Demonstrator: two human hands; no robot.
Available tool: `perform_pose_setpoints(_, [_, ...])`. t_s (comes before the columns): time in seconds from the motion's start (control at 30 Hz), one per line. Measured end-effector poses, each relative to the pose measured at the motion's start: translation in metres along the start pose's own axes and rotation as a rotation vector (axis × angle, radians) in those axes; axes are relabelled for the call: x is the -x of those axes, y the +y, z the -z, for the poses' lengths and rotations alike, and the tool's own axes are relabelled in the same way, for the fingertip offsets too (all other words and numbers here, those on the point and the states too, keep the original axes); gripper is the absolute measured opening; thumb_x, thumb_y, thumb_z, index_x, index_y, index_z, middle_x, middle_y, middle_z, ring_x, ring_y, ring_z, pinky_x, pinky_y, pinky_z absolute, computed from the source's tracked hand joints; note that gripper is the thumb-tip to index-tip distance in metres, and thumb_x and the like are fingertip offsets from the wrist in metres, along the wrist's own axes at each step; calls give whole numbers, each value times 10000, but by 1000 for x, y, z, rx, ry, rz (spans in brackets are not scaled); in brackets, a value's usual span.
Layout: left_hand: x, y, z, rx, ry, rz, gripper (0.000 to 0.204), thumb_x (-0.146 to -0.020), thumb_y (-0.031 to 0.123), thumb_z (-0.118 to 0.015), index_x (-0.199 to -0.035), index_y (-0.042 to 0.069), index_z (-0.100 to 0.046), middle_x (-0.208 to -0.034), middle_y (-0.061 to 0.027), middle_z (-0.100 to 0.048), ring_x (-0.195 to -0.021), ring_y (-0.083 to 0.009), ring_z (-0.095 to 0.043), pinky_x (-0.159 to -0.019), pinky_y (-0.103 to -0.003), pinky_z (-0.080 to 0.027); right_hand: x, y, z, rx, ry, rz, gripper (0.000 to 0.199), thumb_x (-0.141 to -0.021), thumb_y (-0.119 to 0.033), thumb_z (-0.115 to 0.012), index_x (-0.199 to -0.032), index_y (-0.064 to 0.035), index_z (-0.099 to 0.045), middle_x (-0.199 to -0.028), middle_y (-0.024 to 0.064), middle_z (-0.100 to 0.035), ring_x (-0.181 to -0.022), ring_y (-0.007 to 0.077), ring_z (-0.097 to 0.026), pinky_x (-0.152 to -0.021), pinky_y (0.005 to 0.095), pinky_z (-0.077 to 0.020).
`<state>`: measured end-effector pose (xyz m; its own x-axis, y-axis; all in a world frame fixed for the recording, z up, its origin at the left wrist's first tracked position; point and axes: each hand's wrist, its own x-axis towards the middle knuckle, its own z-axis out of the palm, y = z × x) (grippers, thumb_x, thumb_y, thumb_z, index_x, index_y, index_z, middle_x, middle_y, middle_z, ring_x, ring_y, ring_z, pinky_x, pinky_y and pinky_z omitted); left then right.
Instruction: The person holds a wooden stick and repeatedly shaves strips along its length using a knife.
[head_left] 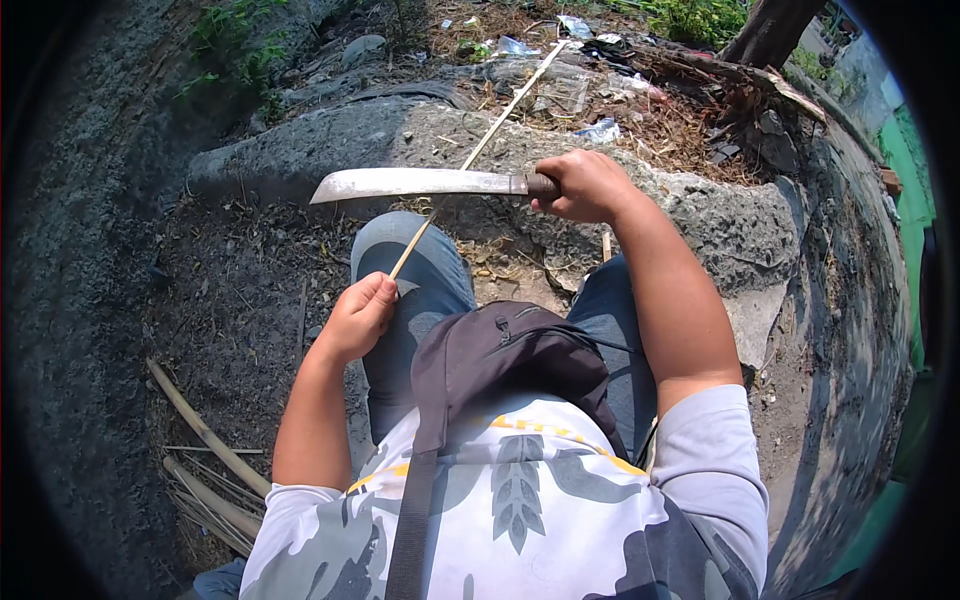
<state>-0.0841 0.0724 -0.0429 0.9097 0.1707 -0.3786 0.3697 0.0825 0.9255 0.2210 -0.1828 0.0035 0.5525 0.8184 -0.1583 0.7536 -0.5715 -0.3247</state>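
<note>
My right hand [585,186] is closed round the dark handle of a machete [420,182], whose broad blade points left above my knees. In my left hand [362,312], beside my left knee, is the near end of a long, thin pale strip [510,108] that looks like split bamboo or wood. The strip slants away up and to the right, and the blade crosses over it. Whether the edge touches the strip I cannot tell.
A rough concrete slab [310,140] lies in front of my knees. Litter and dry leaves spread beyond it, near a tree trunk [775,35]. Several long pale poles [205,430] lie on the ground at my left. A dark bag [510,365] rests on my lap.
</note>
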Motion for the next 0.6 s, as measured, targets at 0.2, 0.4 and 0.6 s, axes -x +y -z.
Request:
perform_pose_setpoints(0.2, [-5,-1,-2,-109,-8,-61,324,-1112,377,-543,-923,114,-557,-683,90,-430,-565,-40,-364,-503,-232,-296,0,68,-7,-209,282,-428,390,-847,-480,-809,-1032,-140,-758,-947,144,-765,-913,334,-734,-796,474,-546])
perform_pose_setpoints(0.4, [-1,0,5,-60,-28,38,300,-1113,361,-546,-946,113,-559,-684,95,-433,-554,-31,-356,-487,-218,-279,2,58,-5,-31,156,-482,440,-855,-493,-783,-1142,-162,-751,-1111,144,-763,-1083,344,-717,-927,470,-560])
perform_pose_setpoints(0.6, [-1,-5,5,36,-38,-15,294,-1115,352,-543,-943,114,-559,-677,92,-442,-551,-37,-380,-489,-220,-302,-4,56,-4,-255,233,-332,442,-837,-428,-801,-1083,-65,-739,-997,192,-755,-963,363,-724,-852,457,-553])
